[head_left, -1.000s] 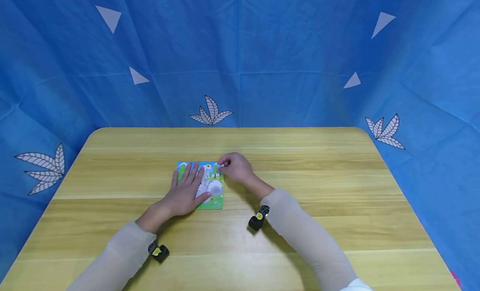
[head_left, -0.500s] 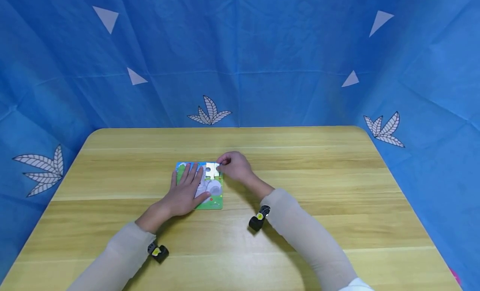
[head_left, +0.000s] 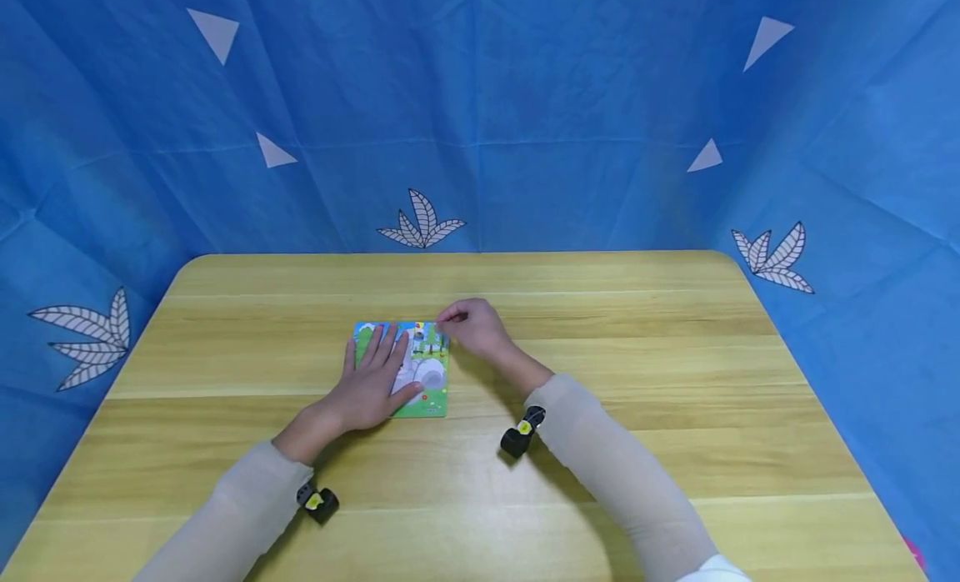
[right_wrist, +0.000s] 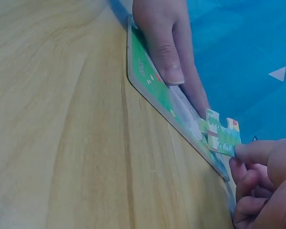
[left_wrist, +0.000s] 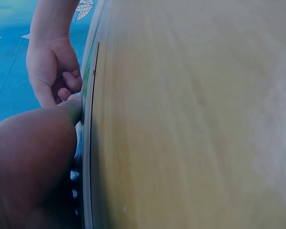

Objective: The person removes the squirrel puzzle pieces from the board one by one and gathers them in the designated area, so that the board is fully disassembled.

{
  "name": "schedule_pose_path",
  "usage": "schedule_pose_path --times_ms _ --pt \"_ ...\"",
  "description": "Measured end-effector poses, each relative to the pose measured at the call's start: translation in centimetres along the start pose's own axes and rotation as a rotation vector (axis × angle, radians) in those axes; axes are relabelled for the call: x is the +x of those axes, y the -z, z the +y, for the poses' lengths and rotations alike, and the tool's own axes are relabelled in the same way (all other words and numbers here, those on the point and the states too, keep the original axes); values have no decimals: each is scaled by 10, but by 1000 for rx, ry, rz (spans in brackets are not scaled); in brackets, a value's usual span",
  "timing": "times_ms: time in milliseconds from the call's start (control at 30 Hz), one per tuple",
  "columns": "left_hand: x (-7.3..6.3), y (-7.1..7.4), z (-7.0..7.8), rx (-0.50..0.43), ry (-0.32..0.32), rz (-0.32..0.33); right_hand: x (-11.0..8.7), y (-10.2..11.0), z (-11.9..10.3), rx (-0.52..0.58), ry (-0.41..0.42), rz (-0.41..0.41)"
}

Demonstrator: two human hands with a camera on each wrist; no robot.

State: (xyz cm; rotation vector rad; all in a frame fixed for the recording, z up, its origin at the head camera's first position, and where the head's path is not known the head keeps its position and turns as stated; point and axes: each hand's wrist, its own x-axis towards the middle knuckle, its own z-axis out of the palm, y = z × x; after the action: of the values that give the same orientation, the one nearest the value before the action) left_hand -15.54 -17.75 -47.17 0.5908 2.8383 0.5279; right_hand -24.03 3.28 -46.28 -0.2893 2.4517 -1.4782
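Note:
A thin jigsaw puzzle (head_left: 431, 405) with a green, blue and grey cartoon picture lies on the table, left of centre in the head view. Spread across its left part is my left hand (head_left: 365, 392), fingers straight and thumb resting on the picture. At the far right corner my right hand (head_left: 477, 328) pinches a puzzle piece (right_wrist: 221, 135) between thumb and fingers. The right wrist view shows this piece, printed with green trees, tilted up over the board's surface. My left palm hides much of the picture.
The puzzle lies on a wood-grain table (head_left: 600, 315). Behind it hangs a blue curtain (head_left: 570, 82) with white triangles and leaf prints. A small black camera is strapped on each sleeve.
The piece's tilt has changed: half a second ago it glared white, now its print shows again. My right hand has shifted slightly up and right. My left hand stays in place.

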Motion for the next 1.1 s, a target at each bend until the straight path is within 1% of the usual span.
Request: schedule_pose_path --times_ms 233,500,700,800,1100 --pt "0 3 1 -14 -1 0 2 2 0 50 -47 -12" --pt "1 -3 -5 19 6 -11 0 3 1 64 -93 -14" --pt "-2 1 0 18 7 -13 -2 6 2 79 -101 -17" --pt "-3 3 2 27 9 -13 -3 10 1 83 -104 -23" --pt "2 -4 -5 43 8 -7 -8 36 -2 65 -96 -38"
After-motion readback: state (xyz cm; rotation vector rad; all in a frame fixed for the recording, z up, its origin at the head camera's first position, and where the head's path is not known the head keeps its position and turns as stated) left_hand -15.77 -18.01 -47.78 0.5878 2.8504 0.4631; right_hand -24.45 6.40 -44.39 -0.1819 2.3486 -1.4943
